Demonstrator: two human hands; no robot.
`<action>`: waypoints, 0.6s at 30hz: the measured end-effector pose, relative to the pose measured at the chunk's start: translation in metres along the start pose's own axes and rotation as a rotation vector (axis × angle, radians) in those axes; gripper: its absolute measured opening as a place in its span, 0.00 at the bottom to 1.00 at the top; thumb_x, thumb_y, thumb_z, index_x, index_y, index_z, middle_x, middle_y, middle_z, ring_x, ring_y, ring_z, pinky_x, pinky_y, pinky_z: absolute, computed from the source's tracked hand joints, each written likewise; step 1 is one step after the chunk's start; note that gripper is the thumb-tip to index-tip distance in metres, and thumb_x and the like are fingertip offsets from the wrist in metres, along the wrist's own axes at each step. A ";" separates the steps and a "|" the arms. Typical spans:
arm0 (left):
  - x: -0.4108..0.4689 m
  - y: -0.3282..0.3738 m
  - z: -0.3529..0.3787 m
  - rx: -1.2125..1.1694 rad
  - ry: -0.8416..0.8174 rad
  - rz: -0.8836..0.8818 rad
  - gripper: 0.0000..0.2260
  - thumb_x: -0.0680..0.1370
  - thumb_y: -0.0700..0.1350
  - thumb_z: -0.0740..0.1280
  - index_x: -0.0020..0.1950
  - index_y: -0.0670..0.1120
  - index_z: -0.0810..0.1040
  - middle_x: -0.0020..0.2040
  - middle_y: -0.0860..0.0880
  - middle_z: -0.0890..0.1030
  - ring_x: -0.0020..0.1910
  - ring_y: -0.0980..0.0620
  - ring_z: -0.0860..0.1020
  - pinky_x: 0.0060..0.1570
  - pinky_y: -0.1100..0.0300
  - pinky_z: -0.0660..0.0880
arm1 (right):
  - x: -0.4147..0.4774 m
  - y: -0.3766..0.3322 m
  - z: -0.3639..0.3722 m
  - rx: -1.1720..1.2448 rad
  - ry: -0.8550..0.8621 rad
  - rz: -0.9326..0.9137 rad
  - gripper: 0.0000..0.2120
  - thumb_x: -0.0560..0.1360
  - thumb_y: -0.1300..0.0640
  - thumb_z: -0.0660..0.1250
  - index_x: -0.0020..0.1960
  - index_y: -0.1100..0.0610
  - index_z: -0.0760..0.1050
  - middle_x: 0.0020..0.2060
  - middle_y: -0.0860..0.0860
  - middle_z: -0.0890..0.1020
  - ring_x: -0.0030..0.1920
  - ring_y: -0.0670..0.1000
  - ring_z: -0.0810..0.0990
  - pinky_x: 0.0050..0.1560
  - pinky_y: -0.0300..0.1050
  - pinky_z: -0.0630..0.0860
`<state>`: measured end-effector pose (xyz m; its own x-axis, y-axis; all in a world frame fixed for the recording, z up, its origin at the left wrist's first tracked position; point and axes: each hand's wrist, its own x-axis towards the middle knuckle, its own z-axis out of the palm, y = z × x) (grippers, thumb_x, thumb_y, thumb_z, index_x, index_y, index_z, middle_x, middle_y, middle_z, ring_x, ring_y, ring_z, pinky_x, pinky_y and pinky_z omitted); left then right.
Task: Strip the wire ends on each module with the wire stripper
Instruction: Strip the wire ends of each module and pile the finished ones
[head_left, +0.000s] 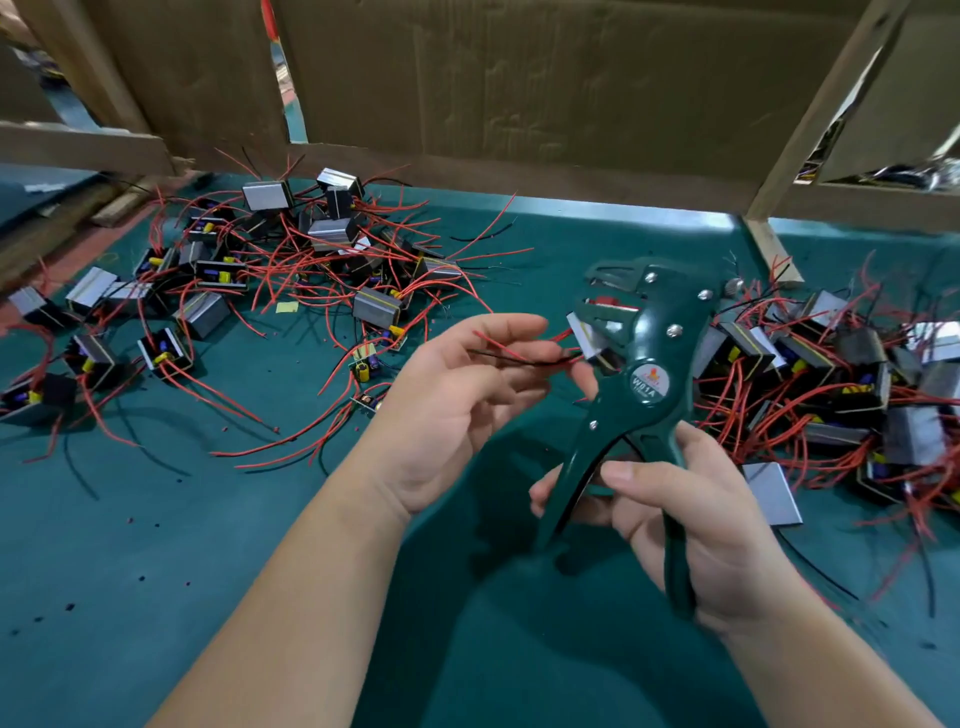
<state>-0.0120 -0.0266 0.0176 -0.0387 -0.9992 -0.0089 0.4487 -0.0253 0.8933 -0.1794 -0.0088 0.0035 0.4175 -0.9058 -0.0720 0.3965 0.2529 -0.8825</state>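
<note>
Item in hand: one module (586, 336), a grey block partly hidden behind the head of the wire stripper (645, 374), held just above the green worktop (260, 571). Its lead wires (511, 349), one red and one black, run leftward into the left hand (462, 400), which pinches them between thumb and fingers. The right hand (693, 519) is wrapped round the stripper's handles. The handles stand spread rather than squeezed, and the tool head is upright, just beside the wires. Whether a wire end already sits in the jaws cannot be told. The two hands are near each other but not touching.

Stock, left: a left heap (311, 249) of modules with red and black leads splayed over the worktop. Stock, right: a right heap (831, 379) packed closer, behind the tool. The wire tips in both heaps are too small to show bare copper, so which heap is finished and which is waiting cannot be read. Small scraps (130, 519) dot the worktop and are likely cut insulation, which suggests some ends are already stripped. Judged status: mid-batch, one module being worked and many more to go. A cardboard screen (519, 78) stands behind.
</note>
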 end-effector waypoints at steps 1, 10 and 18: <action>-0.001 -0.001 0.000 0.039 -0.017 0.014 0.23 0.67 0.22 0.53 0.50 0.43 0.77 0.42 0.47 0.84 0.48 0.49 0.82 0.53 0.60 0.77 | 0.000 -0.002 -0.001 -0.006 0.014 -0.026 0.18 0.58 0.66 0.70 0.49 0.61 0.81 0.38 0.69 0.80 0.38 0.66 0.81 0.39 0.62 0.79; -0.001 -0.005 0.002 0.135 -0.022 0.087 0.21 0.68 0.26 0.53 0.27 0.46 0.78 0.38 0.46 0.83 0.45 0.50 0.82 0.56 0.56 0.76 | 0.001 -0.016 -0.008 0.144 -0.131 -0.102 0.23 0.57 0.60 0.74 0.52 0.61 0.80 0.39 0.62 0.81 0.39 0.67 0.81 0.43 0.64 0.77; 0.000 -0.008 -0.006 0.549 -0.016 0.076 0.24 0.69 0.23 0.53 0.31 0.47 0.79 0.39 0.52 0.85 0.45 0.58 0.82 0.48 0.69 0.74 | 0.002 -0.020 -0.015 0.081 -0.147 -0.006 0.27 0.56 0.60 0.76 0.55 0.62 0.81 0.46 0.62 0.82 0.37 0.67 0.81 0.40 0.64 0.77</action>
<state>-0.0103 -0.0263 0.0077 -0.0395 -0.9969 0.0679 -0.0807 0.0709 0.9942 -0.1986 -0.0208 0.0143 0.5276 -0.8494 0.0070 0.4613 0.2796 -0.8420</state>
